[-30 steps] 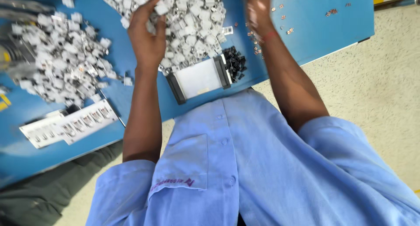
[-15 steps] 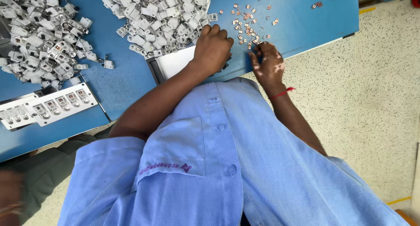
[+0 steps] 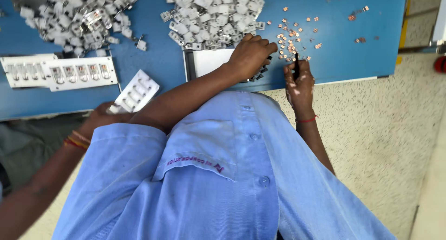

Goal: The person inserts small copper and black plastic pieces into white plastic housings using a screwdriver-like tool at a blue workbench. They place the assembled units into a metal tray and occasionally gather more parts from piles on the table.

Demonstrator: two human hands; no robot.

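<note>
A: Your right hand (image 3: 299,84) is pinched shut on a thin black tool (image 3: 296,66), tip up toward 12 o'clock, at the copper bits (image 3: 290,40).

B: And the left?

A: Your left hand (image 3: 251,54) lies curled, knuckles up, on the white tray (image 3: 209,62); whether it holds a piece I cannot tell. The grey clip pile (image 3: 213,15) sits at its 11 o'clock on the desk (image 3: 381,35). Keep the tool steep, pick one bit, steady the tray.

B: That hand at 8 o'clock?

A: A co-worker's hand (image 3: 100,117), holding a white blister strip (image 3: 137,91).

light: bright, even | shadows: soft, faint | focus: sharp | glare: none | edges: slightly stretched
</note>
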